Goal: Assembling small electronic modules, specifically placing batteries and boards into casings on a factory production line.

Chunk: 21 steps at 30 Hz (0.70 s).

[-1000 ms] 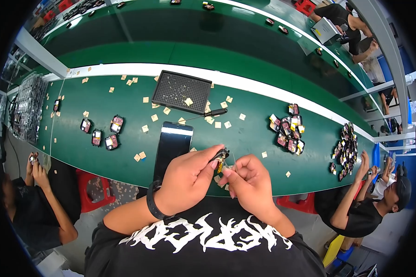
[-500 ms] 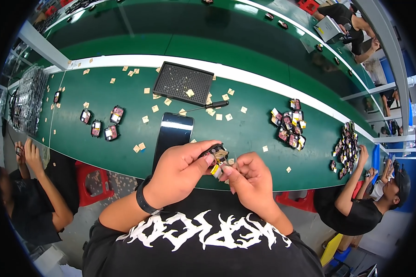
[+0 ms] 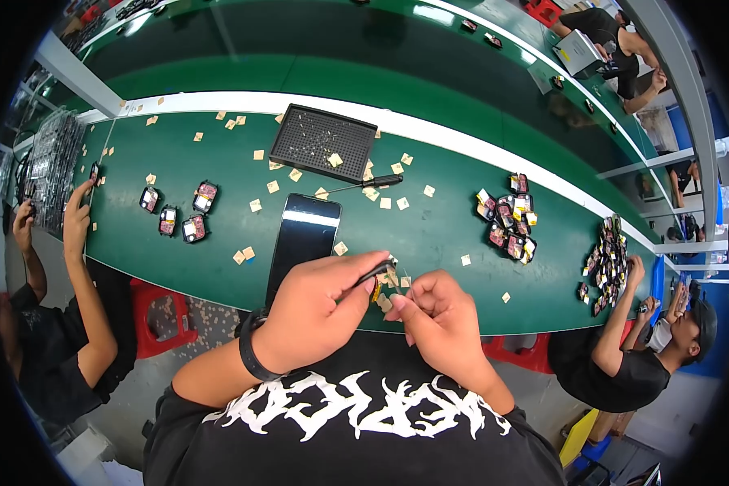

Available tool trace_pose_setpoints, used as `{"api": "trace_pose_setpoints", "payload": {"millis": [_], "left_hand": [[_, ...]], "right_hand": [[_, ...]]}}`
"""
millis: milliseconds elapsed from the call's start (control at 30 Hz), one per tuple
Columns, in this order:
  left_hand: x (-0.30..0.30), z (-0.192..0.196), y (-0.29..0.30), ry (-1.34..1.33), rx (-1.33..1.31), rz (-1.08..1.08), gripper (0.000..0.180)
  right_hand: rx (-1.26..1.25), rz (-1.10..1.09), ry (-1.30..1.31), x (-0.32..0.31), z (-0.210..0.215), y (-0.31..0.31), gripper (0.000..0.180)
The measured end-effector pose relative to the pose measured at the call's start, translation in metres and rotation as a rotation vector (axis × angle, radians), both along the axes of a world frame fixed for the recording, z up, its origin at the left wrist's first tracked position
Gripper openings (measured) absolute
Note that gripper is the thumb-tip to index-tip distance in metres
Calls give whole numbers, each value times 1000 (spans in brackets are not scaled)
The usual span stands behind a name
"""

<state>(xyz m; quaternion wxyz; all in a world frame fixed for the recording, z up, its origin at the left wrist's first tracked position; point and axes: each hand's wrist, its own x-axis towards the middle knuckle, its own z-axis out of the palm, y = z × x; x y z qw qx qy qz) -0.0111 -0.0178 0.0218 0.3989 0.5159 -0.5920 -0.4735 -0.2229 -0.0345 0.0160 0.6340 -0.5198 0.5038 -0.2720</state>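
Nearest you, above the near edge of the green bench (image 3: 425,235), your left hand (image 3: 309,312) pinches a small black-rimmed device with a yellow part (image 3: 374,275), tilted nearly edge-on, between thumb and fingers. Your right hand (image 3: 439,320) is just beside it, thumb and forefinger pressed together; what they grip is too fine to tell. In my judgement, close fingertip work on this device is the step in hand; the next move calls for a firm left hold and light right-hand control.

Beyond your left hand lies a black glass-faced phone (image 3: 306,235). Farther in, similar devices form a loose group of four (image 3: 193,228) toward the left end and a heap (image 3: 506,215) toward the right. A black-handled screwdriver (image 3: 385,181) lies before the black perforated plastic tray (image 3: 356,154), near the far edge, among cream square chips (image 3: 272,186).
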Motion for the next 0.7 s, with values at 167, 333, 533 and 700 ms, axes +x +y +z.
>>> {"api": "trace_pose_setpoints", "payload": {"millis": [167,333,533,700], "left_hand": [[-3,-3,3,-109,-166,22,33],[2,-2,1,-58,-61,-6,33],[6,-9,9,144,84,-37,30],[6,-15,15,521,365,-72,33]], "right_hand": [[22,3,71,6,3,2,17],[-2,-36,22,7,-5,10,17],[-2,17,24,2,-7,16,19],[-82,18,-73,2,-11,21,19]]}}
